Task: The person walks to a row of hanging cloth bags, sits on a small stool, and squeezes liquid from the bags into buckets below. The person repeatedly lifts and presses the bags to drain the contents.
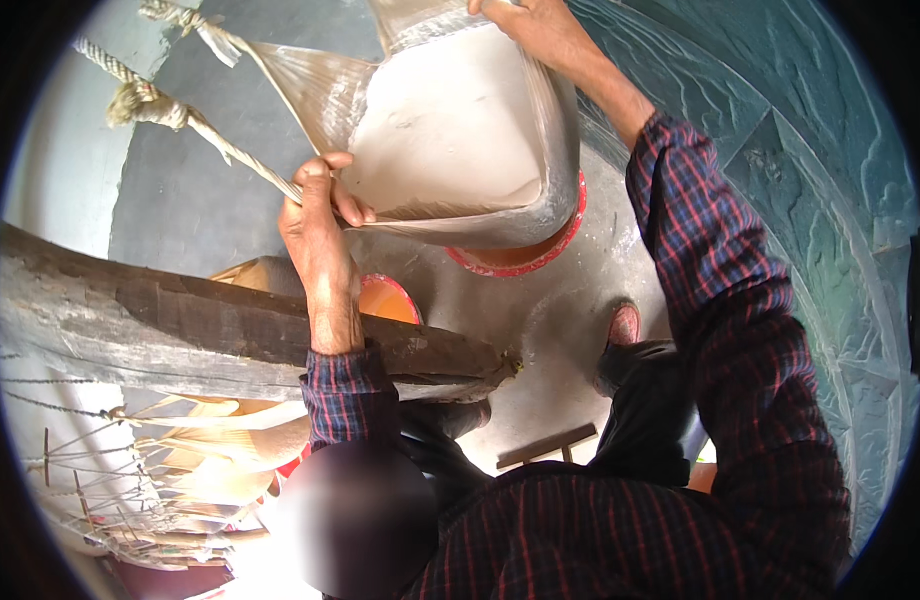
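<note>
A large cloth sling (561,157) hangs open before me with wet, off-white paste (445,120) inside. My left hand (321,210) grips the near left corner of its rim, where the cloth runs up into a knotted rope (235,154). At the top of the picture my right hand (527,22) is closed on the far right part of the rim; some fingers are cut off by the frame's edge. Under the sling, a red-rimmed basin (497,262) stands on the floor with orange-brown liquid in it. The two hands are well apart.
A thick wooden log (227,330) crosses at the left, below my left forearm. Beyond it are a second basin (388,292) and more hanging cloths (227,442) on cords. Bluish-green plastic sheeting (820,195) lines the right side. A small wooden stand (546,446) is between my feet.
</note>
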A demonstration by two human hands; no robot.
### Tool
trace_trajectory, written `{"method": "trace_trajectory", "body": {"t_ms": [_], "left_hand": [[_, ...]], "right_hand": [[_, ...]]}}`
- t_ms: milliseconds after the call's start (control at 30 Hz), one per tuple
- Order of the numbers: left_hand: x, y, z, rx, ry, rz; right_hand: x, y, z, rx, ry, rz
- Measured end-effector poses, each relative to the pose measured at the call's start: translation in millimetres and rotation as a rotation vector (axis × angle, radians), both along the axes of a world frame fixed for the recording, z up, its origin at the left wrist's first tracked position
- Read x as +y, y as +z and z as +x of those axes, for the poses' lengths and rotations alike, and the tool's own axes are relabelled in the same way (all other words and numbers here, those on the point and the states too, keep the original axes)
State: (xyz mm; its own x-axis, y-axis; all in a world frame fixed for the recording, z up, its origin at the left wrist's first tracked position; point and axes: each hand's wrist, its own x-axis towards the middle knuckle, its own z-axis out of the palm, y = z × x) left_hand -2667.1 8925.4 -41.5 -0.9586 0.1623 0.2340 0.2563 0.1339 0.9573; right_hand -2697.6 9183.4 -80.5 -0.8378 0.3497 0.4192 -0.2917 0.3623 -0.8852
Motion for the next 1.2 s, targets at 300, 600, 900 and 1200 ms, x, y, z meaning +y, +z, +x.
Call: {"method": "trace_trajectory", "body": {"t_ms": [300,600,900,1200], "left_hand": [[-13,-2,5,-0.089,0.043,-0.007],[12,-10,-43,0.116,-0.015,-0.085],[0,-17,-22,-0.028,0.095,-0.053],[-15,-11,23,-0.013,-0.029,0.070]], "right_hand": [[-14,-20,-16,0.466,-0.133,0.187],[-42,-17,-19,-0.088,-0.030,0.288],[-72,-38,163,0.101,-0.422,-0.439],[-82,-110,193,-0.221,-0.160,-0.659]]}}
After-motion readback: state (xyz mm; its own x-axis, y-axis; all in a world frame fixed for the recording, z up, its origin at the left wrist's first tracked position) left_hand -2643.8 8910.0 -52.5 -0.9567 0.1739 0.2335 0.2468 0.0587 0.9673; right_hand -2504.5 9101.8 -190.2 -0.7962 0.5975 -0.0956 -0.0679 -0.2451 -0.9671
